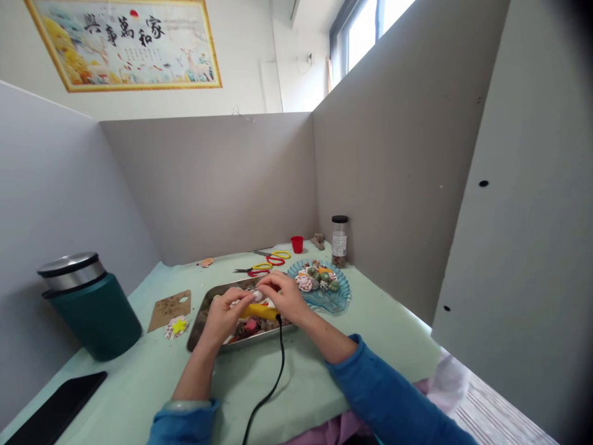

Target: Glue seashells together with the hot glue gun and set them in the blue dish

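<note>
Well, on the near side of the metal tray (198, 324), a person's blue sleeves (393, 395) reach forward over the pale green surface (152, 377), and between them a black cord (283, 352) runs back to a yellow tool (262, 311) that lies across the tray. A dark flat object (58, 408) lies to the left of the tray and nearer than it. Above the tray the left hand (228, 314) and the right hand (286, 296) meet, fingers bent, pinching a small whitish piece (257, 295) between their tips; its exact shape is too small to tell. Under the hands, mixed bits (250, 329) in red, white and brown fill the tray. Left of the tray stands a teal bottle (95, 318) with a steel top, well apart from it, and between the two lie a decorated disc (176, 327) with a yellow shape on it and a brown card (167, 311). Just to the right of the tray, a blue dish (324, 301) holds patterned balls (315, 279), white and green. Beyond the tray lie two pairs of scissors, a nearer pair (251, 270) and a farther pair (269, 254), both with red and yellow handles. Past the tray to the right are a red cup (297, 245), a brownish lump (318, 241) and a black-lidded jar (340, 244). Behind the tray rises a grey partition (208, 185), and high beyond it hangs a framed picture (130, 46)
</note>
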A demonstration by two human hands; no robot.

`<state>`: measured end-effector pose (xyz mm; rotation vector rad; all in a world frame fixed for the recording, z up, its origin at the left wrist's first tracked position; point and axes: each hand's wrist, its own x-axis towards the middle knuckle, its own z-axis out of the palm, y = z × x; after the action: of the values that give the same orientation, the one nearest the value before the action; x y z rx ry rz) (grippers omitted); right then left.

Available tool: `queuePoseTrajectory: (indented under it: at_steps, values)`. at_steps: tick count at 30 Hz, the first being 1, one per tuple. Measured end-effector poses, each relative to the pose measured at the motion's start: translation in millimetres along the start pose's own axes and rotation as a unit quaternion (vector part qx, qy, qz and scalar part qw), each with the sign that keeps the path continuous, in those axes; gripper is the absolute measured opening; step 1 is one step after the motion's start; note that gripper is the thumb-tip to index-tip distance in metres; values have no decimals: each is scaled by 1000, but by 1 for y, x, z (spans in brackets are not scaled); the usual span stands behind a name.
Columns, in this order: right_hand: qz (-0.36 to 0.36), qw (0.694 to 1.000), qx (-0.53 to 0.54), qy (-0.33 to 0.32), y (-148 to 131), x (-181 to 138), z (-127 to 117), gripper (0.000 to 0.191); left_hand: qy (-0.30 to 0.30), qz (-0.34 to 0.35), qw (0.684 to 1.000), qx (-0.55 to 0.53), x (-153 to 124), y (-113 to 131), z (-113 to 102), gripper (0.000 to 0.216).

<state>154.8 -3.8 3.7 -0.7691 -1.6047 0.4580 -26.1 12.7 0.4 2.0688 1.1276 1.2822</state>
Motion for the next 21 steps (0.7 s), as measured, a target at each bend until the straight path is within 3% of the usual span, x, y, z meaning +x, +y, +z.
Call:
queuePoseTrajectory:
  at_steps: [6,21]
  values:
    - [-10,998,-56,9,1,0,0,11,-13,3,1000,1,-2,1,0,28]
    - [-21,998,-63,-8,-1,0,0,12,3,-48,997,-59,-2,5,0,32]
